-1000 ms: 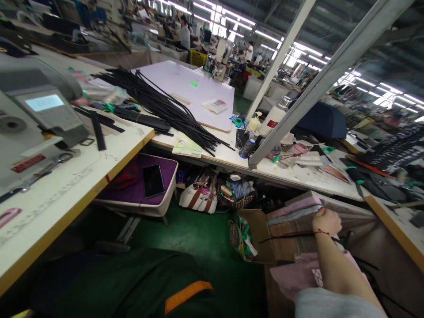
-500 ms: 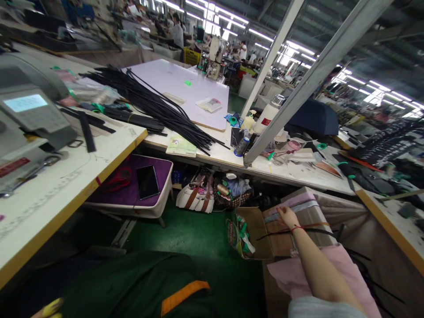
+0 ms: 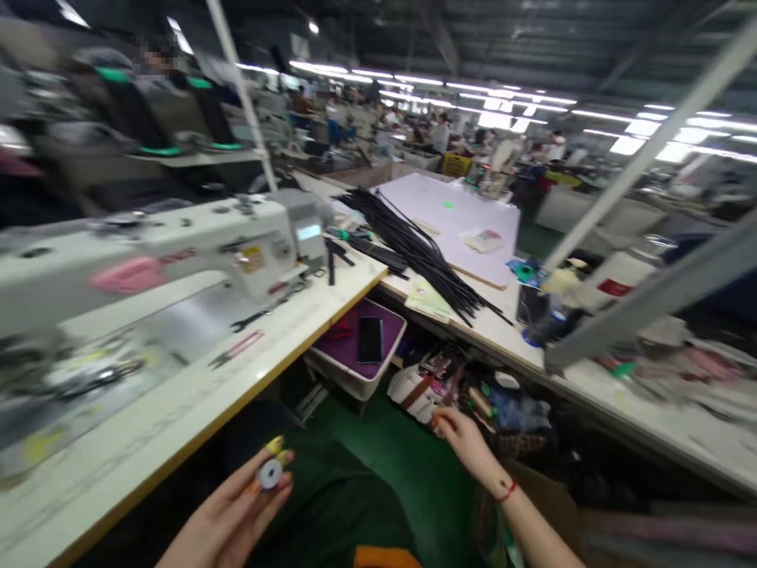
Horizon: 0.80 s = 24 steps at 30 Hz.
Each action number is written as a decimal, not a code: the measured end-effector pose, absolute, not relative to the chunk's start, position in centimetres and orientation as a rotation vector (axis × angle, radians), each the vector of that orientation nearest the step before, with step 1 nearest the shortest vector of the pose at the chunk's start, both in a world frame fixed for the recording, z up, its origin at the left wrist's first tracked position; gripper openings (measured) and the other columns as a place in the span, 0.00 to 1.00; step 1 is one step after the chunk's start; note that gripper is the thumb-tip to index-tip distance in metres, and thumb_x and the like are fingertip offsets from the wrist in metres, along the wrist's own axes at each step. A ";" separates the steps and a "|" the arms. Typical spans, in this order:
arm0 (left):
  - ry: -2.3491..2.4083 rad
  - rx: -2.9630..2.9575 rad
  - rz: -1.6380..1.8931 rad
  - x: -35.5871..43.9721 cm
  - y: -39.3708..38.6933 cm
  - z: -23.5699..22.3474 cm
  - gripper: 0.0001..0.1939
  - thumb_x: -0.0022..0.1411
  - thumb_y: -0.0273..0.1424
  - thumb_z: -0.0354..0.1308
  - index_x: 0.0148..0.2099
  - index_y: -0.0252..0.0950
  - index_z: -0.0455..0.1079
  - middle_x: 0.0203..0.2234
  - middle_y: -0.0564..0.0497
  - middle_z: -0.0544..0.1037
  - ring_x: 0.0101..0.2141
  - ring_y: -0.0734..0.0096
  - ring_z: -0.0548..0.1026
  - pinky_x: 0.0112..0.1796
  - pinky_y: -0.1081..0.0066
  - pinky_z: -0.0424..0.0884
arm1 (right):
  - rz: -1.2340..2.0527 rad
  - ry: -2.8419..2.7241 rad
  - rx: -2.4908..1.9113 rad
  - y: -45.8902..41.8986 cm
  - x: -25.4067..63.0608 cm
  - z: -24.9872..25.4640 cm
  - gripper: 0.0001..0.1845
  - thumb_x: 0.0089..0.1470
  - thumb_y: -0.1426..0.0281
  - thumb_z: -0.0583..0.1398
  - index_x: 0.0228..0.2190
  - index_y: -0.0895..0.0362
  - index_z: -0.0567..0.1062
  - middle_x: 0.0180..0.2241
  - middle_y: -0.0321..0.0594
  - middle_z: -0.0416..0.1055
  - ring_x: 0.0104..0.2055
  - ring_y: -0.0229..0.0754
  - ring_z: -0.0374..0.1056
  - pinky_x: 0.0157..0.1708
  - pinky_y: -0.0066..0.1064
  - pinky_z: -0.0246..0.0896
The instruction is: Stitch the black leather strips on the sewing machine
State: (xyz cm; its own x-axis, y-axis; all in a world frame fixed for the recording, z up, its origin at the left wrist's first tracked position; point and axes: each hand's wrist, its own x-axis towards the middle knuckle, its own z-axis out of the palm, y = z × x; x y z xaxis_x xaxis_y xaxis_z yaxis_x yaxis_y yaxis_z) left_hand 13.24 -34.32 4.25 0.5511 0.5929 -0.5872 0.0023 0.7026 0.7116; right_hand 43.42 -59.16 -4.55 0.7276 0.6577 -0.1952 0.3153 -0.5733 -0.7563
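Observation:
My left hand (image 3: 233,505), low in the view, pinches a small white bobbin (image 3: 270,473) that has a dark hole in its middle. Yellow covers sit on some of its fingertips. To the right, my right hand (image 3: 464,446) hangs over the green floor with its fingers drawn together. A reddish spot shows at those fingertips, but blur hides what it is. A red string (image 3: 507,492) circles the right wrist. Left of both hands stands a white sewing machine (image 3: 254,244) on its table, with pink-handled tweezers (image 3: 237,349) lying in front.
Black strips (image 3: 414,252) lie bundled on the back table. Under it are a striped bag (image 3: 414,390) and a white bin (image 3: 355,383) bearing a dark phone or tablet (image 3: 371,339). A grey metal post (image 3: 639,300) slants up at the right. Other people work far behind.
The view has swung left, bringing the sewing machine in. My right hand has left the cardboard box at the right and come inward. My left hand has risen into view with the bobbin.

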 end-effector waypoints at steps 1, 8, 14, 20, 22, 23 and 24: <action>0.928 0.724 0.458 13.1 -34.5 5.1 0.31 0.41 0.38 0.74 0.49 0.36 0.75 0.45 0.43 0.79 0.46 0.50 0.76 0.48 0.57 0.74 | 0.697 -0.867 -2.074 -55.3 41.2 -4.0 0.16 0.59 0.62 0.54 0.39 0.58 0.75 0.33 0.41 0.75 0.34 0.42 0.72 0.37 0.33 0.67; 0.899 1.163 0.828 10.1 -32.0 8.4 0.22 0.54 0.40 0.66 0.48 0.34 0.74 0.40 0.41 0.79 0.36 0.60 0.78 0.41 0.62 0.76 | 1.507 -1.049 -1.075 -37.2 28.3 4.4 0.23 0.57 0.53 0.58 0.40 0.61 0.75 0.28 0.41 0.72 0.26 0.36 0.68 0.23 0.25 0.61; 1.071 1.955 0.990 6.3 -29.9 8.2 0.14 0.60 0.30 0.59 0.49 0.41 0.73 0.45 0.45 0.77 0.42 0.61 0.75 0.42 0.66 0.74 | 1.794 -1.089 -0.858 -30.6 24.0 7.0 0.20 0.55 0.56 0.61 0.39 0.60 0.75 0.33 0.41 0.69 0.26 0.33 0.66 0.17 0.19 0.60; 1.048 2.128 0.926 5.3 -27.0 8.5 0.17 0.60 0.24 0.56 0.51 0.43 0.70 0.48 0.45 0.74 0.48 0.61 0.73 0.49 0.66 0.71 | 1.814 -1.009 -0.848 -27.8 22.6 5.8 0.22 0.51 0.58 0.65 0.42 0.61 0.75 0.31 0.40 0.71 0.24 0.32 0.66 0.16 0.19 0.60; 1.023 2.086 0.920 5.4 -25.8 8.5 0.15 0.61 0.25 0.56 0.49 0.42 0.71 0.46 0.45 0.74 0.46 0.62 0.73 0.45 0.68 0.73 | 1.787 -0.987 -0.892 -27.1 23.0 5.3 0.23 0.51 0.57 0.65 0.42 0.61 0.74 0.31 0.40 0.71 0.25 0.32 0.66 0.16 0.19 0.60; 1.019 2.047 0.919 5.6 -25.1 8.4 0.13 0.61 0.27 0.56 0.48 0.41 0.71 0.45 0.45 0.74 0.45 0.62 0.74 0.44 0.68 0.73 | 1.762 -0.979 -0.932 -26.6 23.4 5.0 0.23 0.51 0.56 0.65 0.43 0.61 0.74 0.30 0.40 0.71 0.25 0.33 0.66 0.16 0.20 0.59; 1.023 1.988 0.923 5.8 -24.4 8.1 0.11 0.62 0.29 0.56 0.47 0.41 0.71 0.44 0.44 0.74 0.44 0.62 0.74 0.42 0.69 0.74 | 1.714 -0.982 -0.986 -26.2 23.9 4.7 0.24 0.51 0.55 0.64 0.43 0.61 0.74 0.30 0.40 0.72 0.25 0.34 0.66 0.16 0.21 0.59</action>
State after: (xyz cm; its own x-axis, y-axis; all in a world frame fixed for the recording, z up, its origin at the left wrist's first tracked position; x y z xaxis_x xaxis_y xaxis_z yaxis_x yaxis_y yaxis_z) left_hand 5.77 -24.36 8.11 0.4325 0.8606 0.2689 0.3558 -0.4369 0.8262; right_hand 23.93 -26.17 4.73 -0.2764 0.9410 -0.1952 -0.3071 -0.2789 -0.9099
